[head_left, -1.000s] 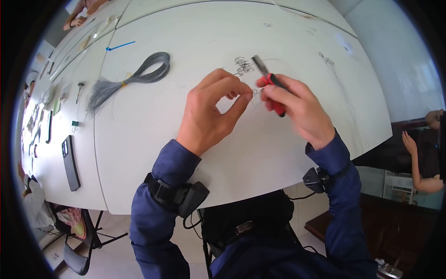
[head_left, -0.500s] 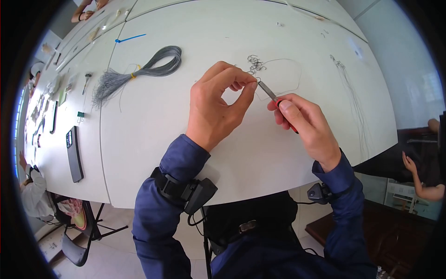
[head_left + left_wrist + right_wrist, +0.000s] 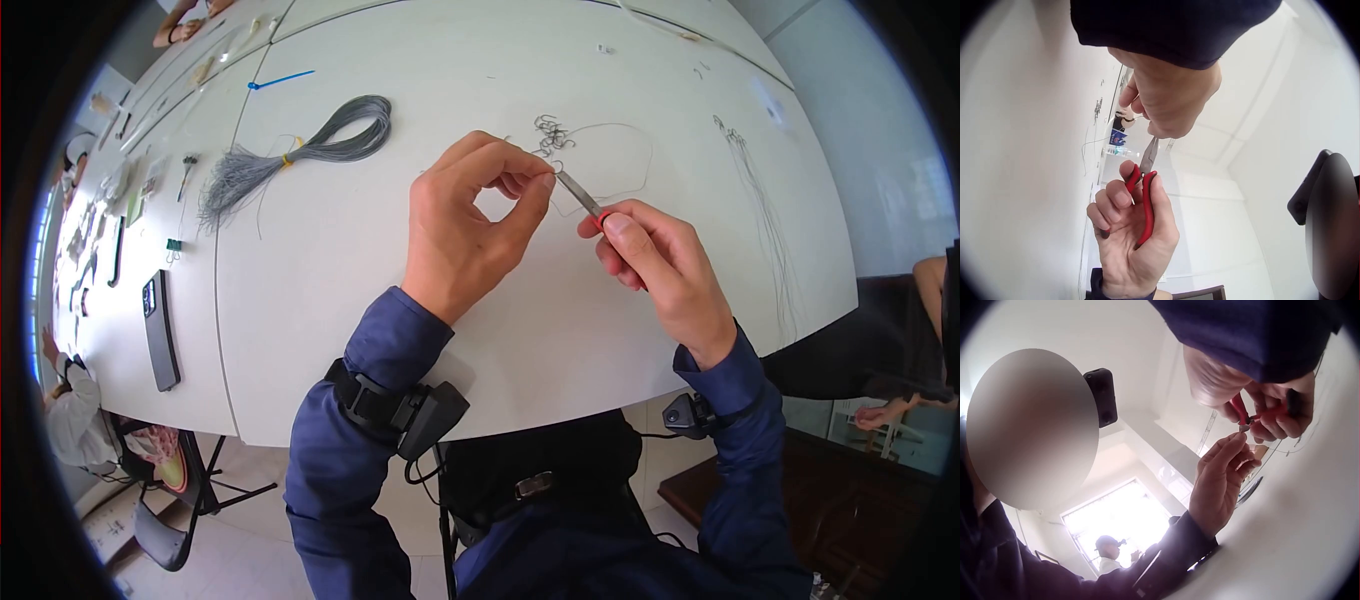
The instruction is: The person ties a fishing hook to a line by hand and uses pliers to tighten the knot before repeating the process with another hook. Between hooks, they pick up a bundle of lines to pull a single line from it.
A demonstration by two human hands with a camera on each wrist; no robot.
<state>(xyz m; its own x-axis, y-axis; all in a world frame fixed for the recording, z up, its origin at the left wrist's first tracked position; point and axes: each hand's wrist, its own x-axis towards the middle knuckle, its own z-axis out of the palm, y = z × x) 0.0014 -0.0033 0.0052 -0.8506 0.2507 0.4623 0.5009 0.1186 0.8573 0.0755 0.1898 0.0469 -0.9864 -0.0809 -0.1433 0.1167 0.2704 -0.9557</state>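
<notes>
My left hand (image 3: 465,215) pinches a small hook (image 3: 557,165) between thumb and forefinger; only a bit of its bend shows past the fingertips. The right hand (image 3: 670,265) grips red-handled pliers (image 3: 577,189), whose metal tips meet the left fingertips at the hook. From the left wrist, the red handles (image 3: 1148,215) appear spread a little within the right palm. A thin wire (image 3: 650,160) loops over the table beside the pliers. Just beyond the left fingers lies a small pile of dark bent hooks (image 3: 552,131).
To the left lie a grey wire bundle (image 3: 345,150) with a yellow tie, a blue cable tie (image 3: 282,80) and a black phone (image 3: 160,335). Hooks with long thin strands (image 3: 755,195) lie at right. Other people are at the edges.
The pliers swung from tips-up, apart from the left hand, down to the left fingertips and have stayed there. In the head view, both hands sit slightly further right than a second ago.
</notes>
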